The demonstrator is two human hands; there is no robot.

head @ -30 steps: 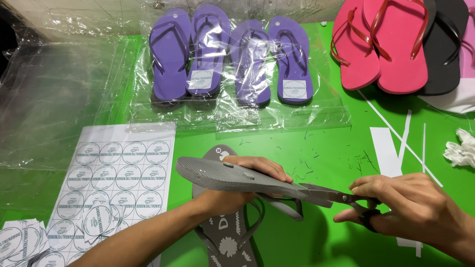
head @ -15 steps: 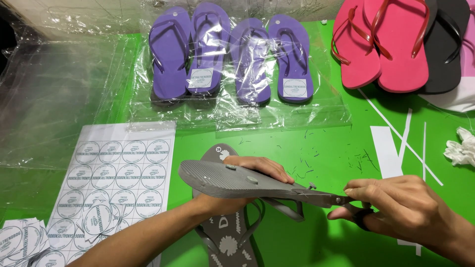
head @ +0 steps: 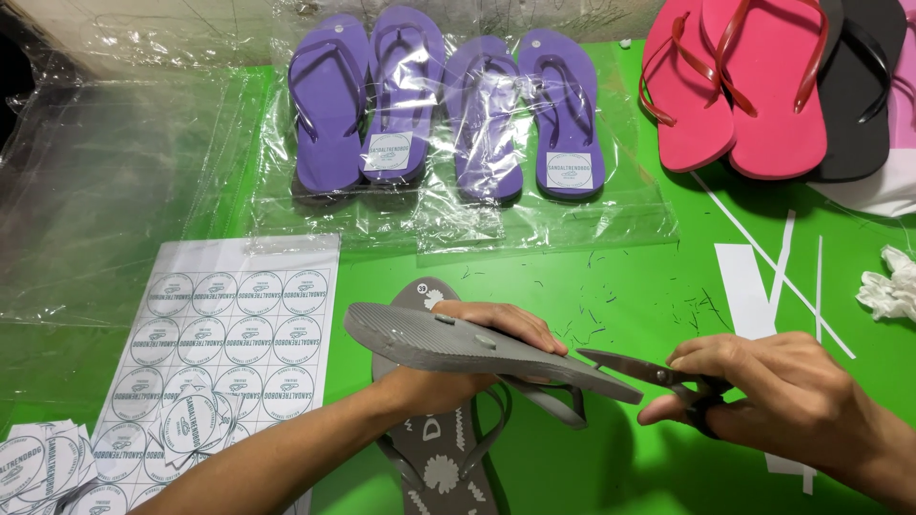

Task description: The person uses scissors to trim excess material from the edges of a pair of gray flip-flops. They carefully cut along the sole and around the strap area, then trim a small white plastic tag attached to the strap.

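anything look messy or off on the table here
Yes: small dark trimmings lie scattered on the green table near the scissors, and a crumpled white rag sits at the right edge.

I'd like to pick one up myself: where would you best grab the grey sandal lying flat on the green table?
Probably the grey sandal by its strap, from above: it lies sole-down, straps raised off the footbed, though the left hand overlaps its toe end.

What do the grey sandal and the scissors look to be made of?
The grey sandal, held sole-up in the left hand, looks like matte foam rubber: dull, finely ribbed sole and a thin, slightly curved edge. The scissors in the right hand look like metal: thin dark blades with a faint sheen; the handles are hidden.
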